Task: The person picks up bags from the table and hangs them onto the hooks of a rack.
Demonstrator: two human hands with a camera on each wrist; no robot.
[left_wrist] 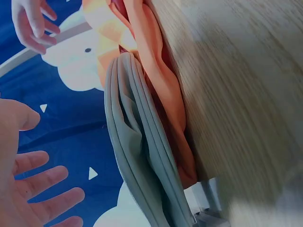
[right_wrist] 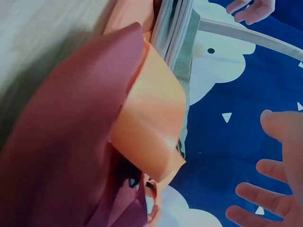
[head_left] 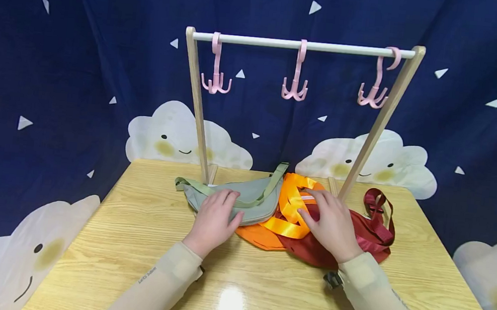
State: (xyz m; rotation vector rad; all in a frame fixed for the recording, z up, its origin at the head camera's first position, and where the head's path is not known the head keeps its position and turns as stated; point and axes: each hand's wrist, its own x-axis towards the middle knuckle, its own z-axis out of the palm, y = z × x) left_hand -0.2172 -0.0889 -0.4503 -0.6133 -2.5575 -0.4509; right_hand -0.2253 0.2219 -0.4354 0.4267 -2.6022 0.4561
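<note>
My left hand [head_left: 215, 219] hovers over a grey-green waist bag [head_left: 249, 214], its fingers spread and holding nothing. In the left wrist view a gap shows between that hand [left_wrist: 33, 189] and the bag's zipped edge [left_wrist: 142, 142]. My right hand [head_left: 333, 225] is above an orange strap [head_left: 289, 194] and a dark red waist bag [head_left: 311, 251], fingers loose and apart from the fabric in the right wrist view. An orange bag [head_left: 263, 239] lies partly hidden beneath the grey-green one. The red bag's strap [head_left: 379, 222] is looped at its right end.
Behind the bags stands a wooden rack with a white rail [head_left: 259, 42]. Three pink hooks hang from it: a left one [head_left: 217, 72], a middle one [head_left: 296, 80] and a right one [head_left: 375, 90]. The wooden table [head_left: 135, 214] ends at a dark blue cloud-patterned curtain [head_left: 80, 84].
</note>
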